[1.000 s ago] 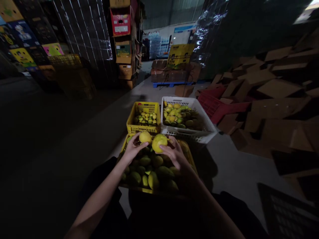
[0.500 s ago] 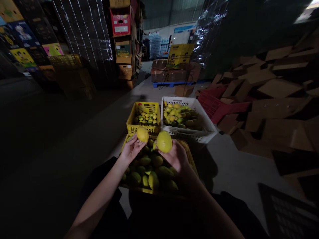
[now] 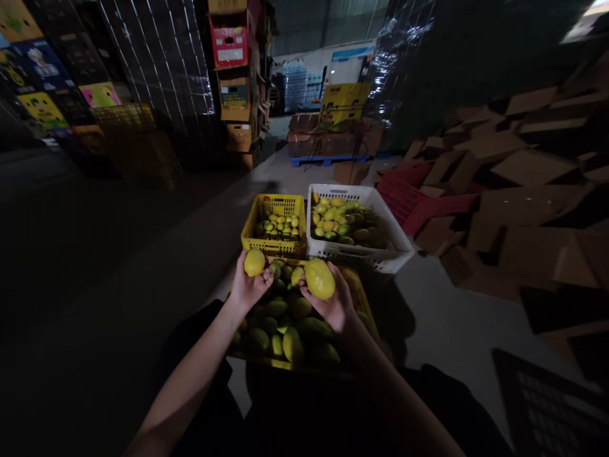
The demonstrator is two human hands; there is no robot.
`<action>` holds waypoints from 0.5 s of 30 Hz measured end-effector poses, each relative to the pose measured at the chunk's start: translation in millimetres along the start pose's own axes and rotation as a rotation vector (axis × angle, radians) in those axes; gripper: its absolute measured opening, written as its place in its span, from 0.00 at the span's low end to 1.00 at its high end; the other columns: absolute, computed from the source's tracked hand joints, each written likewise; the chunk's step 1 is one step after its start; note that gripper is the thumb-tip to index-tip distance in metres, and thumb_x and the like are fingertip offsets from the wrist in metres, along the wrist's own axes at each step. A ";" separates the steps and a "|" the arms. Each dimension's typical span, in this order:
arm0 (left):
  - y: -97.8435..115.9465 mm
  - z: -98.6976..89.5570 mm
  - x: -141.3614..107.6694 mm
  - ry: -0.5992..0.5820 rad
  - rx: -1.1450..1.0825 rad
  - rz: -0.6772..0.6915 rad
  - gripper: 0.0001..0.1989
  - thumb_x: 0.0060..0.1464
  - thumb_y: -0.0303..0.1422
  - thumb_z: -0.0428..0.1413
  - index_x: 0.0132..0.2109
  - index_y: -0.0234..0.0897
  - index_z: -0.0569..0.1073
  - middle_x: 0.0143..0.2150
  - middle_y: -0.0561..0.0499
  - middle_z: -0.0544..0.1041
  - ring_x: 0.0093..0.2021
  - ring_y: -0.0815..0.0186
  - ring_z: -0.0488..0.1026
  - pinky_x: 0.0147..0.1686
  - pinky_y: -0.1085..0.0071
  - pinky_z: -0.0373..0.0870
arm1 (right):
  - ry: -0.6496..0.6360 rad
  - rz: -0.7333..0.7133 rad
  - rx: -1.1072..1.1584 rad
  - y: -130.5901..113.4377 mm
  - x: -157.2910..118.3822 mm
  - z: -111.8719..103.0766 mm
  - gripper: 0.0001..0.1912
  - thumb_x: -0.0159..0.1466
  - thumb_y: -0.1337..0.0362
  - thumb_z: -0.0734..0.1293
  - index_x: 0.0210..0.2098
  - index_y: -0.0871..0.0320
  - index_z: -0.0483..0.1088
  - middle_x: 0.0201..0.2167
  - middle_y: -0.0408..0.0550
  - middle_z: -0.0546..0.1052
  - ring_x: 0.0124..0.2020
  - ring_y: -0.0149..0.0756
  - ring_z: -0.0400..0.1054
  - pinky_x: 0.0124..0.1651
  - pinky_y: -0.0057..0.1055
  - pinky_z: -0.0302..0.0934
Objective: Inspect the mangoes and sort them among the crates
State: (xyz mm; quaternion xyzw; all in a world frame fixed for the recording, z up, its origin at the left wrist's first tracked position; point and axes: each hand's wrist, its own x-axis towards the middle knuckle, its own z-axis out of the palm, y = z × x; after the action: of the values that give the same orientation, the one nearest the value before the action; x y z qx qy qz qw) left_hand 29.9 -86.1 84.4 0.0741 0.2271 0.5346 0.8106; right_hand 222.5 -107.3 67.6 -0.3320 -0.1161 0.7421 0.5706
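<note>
My left hand (image 3: 248,289) holds a small yellow lemon (image 3: 254,262), which rests between thumb and palm with the other fingers curled. In my right hand (image 3: 337,303) is a larger yellow lemon (image 3: 320,279), held with its long side showing. A second yellow fruit (image 3: 297,275) shows beside the right fingertips; whether those fingers touch it I cannot tell. Both hands are above the near yellow crate (image 3: 364,298), which holds many green and yellow lemons (image 3: 294,344). Shadow darkens the near part of that crate.
Beyond the near crate stand a smaller yellow crate (image 3: 247,238) of small lemons and a white crate (image 3: 394,244) of larger ones. A red crate (image 3: 409,200) and heaped cardboard boxes (image 3: 533,197) lie at right. Stacked boxes (image 3: 236,95) and a blue pallet (image 3: 328,161) are behind.
My left hand has moved left with its lemon, its fingers now more curled. In the right hand the larger lemon has turned and shifted slightly right and down. The hands are farther apart.
</note>
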 end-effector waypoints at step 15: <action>0.7 -1.0 -0.6 0.138 -0.044 -0.109 0.11 0.61 0.35 0.49 0.33 0.35 0.70 0.26 0.49 0.71 0.26 0.68 0.69 0.23 0.75 0.69 | 0.158 0.078 0.016 3.2 -1.2 4.2 0.12 0.67 0.57 0.61 0.34 0.54 0.72 0.24 0.50 0.78 0.23 0.38 0.70 0.27 0.33 0.69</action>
State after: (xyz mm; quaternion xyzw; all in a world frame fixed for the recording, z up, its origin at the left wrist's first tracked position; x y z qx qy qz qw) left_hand 28.7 -86.5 83.9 0.0071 0.2743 0.4984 0.8224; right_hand 217.6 -108.6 69.4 -0.3891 -0.0519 0.7362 0.5513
